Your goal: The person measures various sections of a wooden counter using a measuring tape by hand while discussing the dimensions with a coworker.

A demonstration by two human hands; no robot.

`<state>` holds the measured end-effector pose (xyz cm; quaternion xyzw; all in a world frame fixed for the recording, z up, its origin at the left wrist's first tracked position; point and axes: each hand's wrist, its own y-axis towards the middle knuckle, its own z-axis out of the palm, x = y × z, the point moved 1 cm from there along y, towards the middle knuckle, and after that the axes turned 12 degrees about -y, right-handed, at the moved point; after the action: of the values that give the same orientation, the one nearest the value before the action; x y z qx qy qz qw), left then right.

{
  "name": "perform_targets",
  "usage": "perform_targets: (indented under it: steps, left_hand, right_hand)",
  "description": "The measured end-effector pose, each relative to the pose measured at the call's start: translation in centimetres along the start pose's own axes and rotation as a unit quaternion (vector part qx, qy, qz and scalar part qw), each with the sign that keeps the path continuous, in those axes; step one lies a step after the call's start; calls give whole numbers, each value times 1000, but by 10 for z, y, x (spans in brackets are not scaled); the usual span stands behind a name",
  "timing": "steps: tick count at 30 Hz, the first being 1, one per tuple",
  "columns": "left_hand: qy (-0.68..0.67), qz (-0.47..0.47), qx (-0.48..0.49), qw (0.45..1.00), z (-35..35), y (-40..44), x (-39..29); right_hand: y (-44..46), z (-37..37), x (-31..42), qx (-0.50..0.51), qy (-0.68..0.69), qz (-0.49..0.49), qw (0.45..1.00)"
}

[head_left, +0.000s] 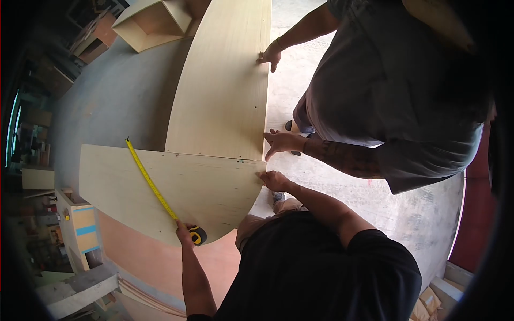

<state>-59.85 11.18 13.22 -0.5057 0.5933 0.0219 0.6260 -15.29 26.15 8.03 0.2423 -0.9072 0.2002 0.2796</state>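
My left hand [184, 233] is closed at the yellow and black tape measure [197, 236], by the lower edge of a pale wooden panel [123, 182]. The yellow blade [151, 185] runs out over that panel to the upper left, its tip near the top edge. My right hand [274, 181] grips the panel's right end, fingertips on its face. A second, long panel [219, 85] meets the first along a seam with small dark holes. Another person's hands [272, 55] touch the long panel's right edge, one near the top and one just above my right hand.
The other person [385, 80] stands at the right in a grey shirt. An open wooden box [155, 24] lies at the top left. A wooden unit with blue tape [84, 230] and a concrete-like beam [80, 289] are at the lower left. Shelves with clutter line the far left.
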Motion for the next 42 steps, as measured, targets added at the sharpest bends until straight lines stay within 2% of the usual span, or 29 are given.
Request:
perform_targets:
  steps: [2,5,8,14,23,26,42]
  left_hand:
    - [-2,-3,5,1000,-2,2,1]
    - [-4,-7,8,1000,-2,4,2]
    - [4,-3,-6,1000,1,0,0]
    - [1,10,-13,1000,5,-5,-3]
    - [0,0,-18,1000,4,-2,-1]
    - [0,-2,-21,1000,5,-3,-2]
    - [-14,-10,-5,1000,-1,3,3]
  right_hand:
    - [-4,-2,3,10,-3,6,1000]
    - [-3,-5,9,82,25,98,992]
    - [-5,-19,18,107,33,125,986]
    - [-8,-33,28,117,14,131,984]
    - [-5,-26,21,123,72,175,974]
    - [-6,-20,20,89,79,166,979]
    - [-10,-31,27,88,58,151,983]
